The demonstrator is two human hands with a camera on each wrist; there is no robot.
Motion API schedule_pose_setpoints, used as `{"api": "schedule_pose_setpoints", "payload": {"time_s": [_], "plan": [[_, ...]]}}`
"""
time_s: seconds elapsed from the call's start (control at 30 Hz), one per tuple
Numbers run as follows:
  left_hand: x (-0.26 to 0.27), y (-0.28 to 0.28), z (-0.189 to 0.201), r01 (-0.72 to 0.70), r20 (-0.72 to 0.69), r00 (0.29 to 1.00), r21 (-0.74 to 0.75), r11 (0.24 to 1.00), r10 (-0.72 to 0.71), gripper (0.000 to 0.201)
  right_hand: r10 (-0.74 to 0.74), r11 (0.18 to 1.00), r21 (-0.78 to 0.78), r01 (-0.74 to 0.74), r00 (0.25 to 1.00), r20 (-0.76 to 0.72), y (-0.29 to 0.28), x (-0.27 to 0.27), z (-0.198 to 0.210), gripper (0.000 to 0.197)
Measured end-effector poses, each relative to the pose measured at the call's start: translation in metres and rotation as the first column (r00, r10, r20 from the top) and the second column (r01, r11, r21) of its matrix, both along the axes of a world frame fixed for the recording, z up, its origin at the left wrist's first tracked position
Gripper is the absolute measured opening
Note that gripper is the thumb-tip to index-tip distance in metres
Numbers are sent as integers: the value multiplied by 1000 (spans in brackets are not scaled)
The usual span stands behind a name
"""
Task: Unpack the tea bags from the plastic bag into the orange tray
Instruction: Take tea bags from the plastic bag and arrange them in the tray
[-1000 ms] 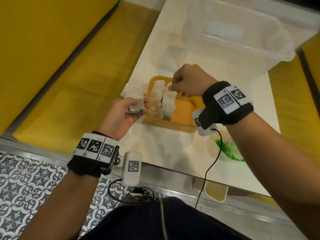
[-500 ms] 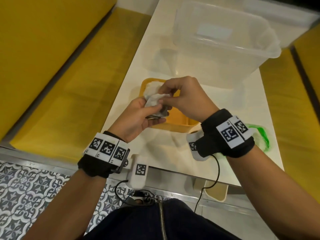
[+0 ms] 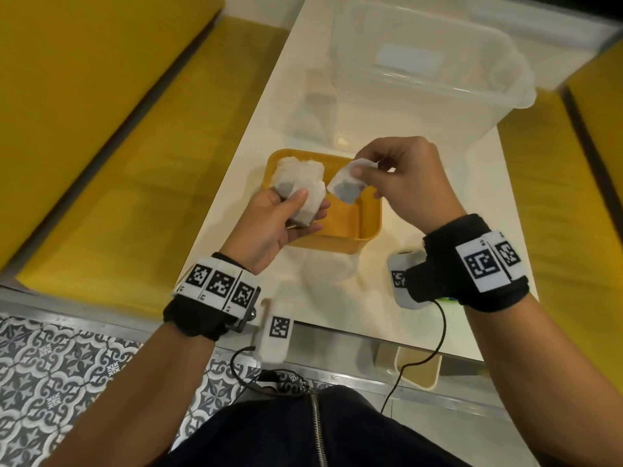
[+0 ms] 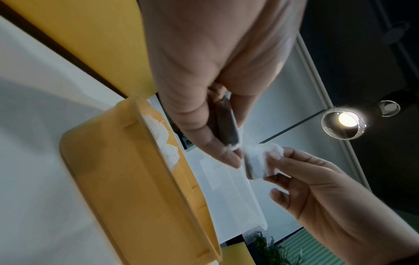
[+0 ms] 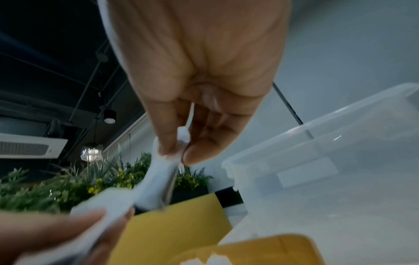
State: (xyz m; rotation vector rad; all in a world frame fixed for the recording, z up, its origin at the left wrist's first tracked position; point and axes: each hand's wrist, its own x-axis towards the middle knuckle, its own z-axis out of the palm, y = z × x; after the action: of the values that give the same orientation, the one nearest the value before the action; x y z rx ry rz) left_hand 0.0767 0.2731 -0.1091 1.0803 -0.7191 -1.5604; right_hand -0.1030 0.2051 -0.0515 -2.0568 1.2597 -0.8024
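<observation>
Hanging over the orange tray (image 3: pixel 369 215) at the centre of the head view, a single tea bag (image 3: pixel 347 185) is pinched by its top edge in the right hand (image 3: pixel 409 183). A small bunch of tea bags (image 3: pixel 303 200) is gripped by the left hand (image 3: pixel 274 227), thumb on top, at the tray's left side. More bags (image 3: pixel 298 165) are already lined up along the tray's upper left. The plastic bag cannot be made out for certain. Should the left grip slacken, bags may be spilled onto the white table (image 3: pixel 330 291); released too early, the pinched bag could be dropped flat across the row.
</observation>
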Motion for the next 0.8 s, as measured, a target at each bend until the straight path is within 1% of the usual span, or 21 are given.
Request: {"api": "schedule_pose_setpoints", "payload": {"time_s": [0.03,0.1,0.17,0.2,0.27,0.33,0.4,0.5,0.57,0.67,0.73,0.8], "plan": [[0,0,-1,-17,-14,1000,7,1000,17,32,29,1000,10,-29,999,-13,1,-2,4,6],[-2,0,-1,-55,-33,998,16,998,55,30,132,989,75,-131,991,-14,7,-1,11,7],[-5,0,-2,-85,-12,996,19,996,85,30,227,964,145,-225,974,5,15,4,15,8],[-7,0,-2,-91,7,996,17,996,91,30,244,957,160,-244,970,17,18,7,15,7],[-9,0,-2,-94,17,995,3,996,94,26,217,967,137,-216,976,14,21,14,10,1],[-10,0,-1,-95,-12,995,-15,995,95,20,141,989,56,-140,990,-16,20,19,2,7],[-10,1,0,-101,-33,994,-33,994,100,18,94,995,16,-93,995,-35,18,21,-4,9],[-11,2,0,-120,-38,992,-40,992,119,15,86,996,25,-85,995,-50,17,23,-7,8],[-10,2,-1,-135,-38,990,-34,990,134,14,95,995,16,-95,995,-25,15,25,-7,9],[-5,1,-3,-194,-50,980,-8,981,193,21,86,996,-1,-86,996,15,6,24,-4,13],[5,1,-4,-258,-51,965,-9,966,257,17,79,997,-12,-80,995,-56,-3,24,-2,16],[18,3,-5,-329,-28,944,-23,944,328,10,95,994,-29,-103,974,-205,-13,24,-1,14]]}}
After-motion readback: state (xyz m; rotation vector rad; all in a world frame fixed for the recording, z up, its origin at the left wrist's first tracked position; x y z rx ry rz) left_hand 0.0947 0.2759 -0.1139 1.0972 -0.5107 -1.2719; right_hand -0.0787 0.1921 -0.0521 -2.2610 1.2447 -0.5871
